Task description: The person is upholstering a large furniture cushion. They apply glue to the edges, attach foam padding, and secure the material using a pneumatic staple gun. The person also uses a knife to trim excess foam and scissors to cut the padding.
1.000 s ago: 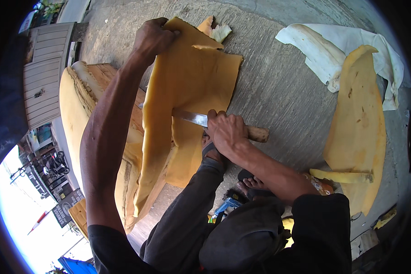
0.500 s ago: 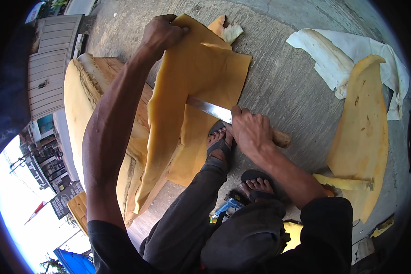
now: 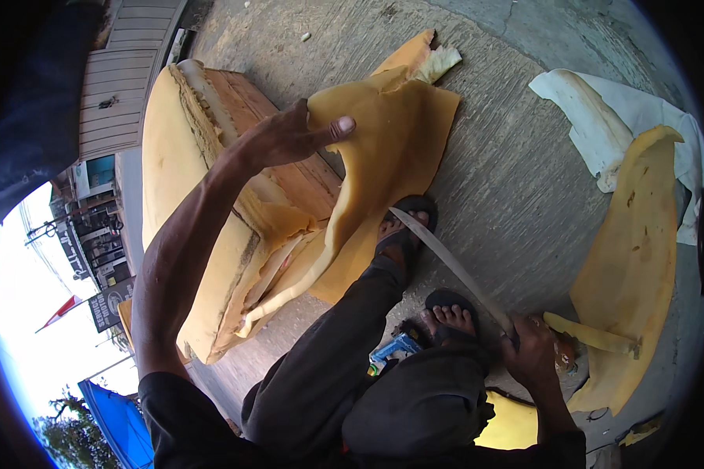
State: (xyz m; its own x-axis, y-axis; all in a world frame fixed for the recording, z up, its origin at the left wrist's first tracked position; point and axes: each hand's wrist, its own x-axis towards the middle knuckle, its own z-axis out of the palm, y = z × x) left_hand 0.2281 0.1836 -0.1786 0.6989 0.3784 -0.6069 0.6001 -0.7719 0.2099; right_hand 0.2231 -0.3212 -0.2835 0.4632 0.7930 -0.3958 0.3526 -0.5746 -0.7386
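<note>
My left hand (image 3: pixel 303 139) is at the raised edge of a yellow foam sheet (image 3: pixel 391 117), its thumb over the top face and its fingers partly hidden behind the edge. The sheet is bent, its lower part spreading on the ground by my left foot. My right hand (image 3: pixel 530 348) is closed round the handle of a long-bladed knife (image 3: pixel 454 266), low on the right. Its blade points up and left, the tip near my left foot and apart from the sheet. Left of the sheet stands a foam-padded wooden frame (image 3: pixel 199 195), under my left forearm.
A long foam offcut (image 3: pixel 630 258) and a white cloth (image 3: pixel 657 113) lie on the right. A torn foam scrap (image 3: pixel 438 62) is beyond the sheet. Between my sandalled feet and knees is a blue tool (image 3: pixel 397 346). Rough concrete (image 3: pixel 516 195) spreads ahead.
The knife has come away from the sheet, down and right with my right hand. My left hand has moved nearer, and the sheet's upper edge has bent down with it.
</note>
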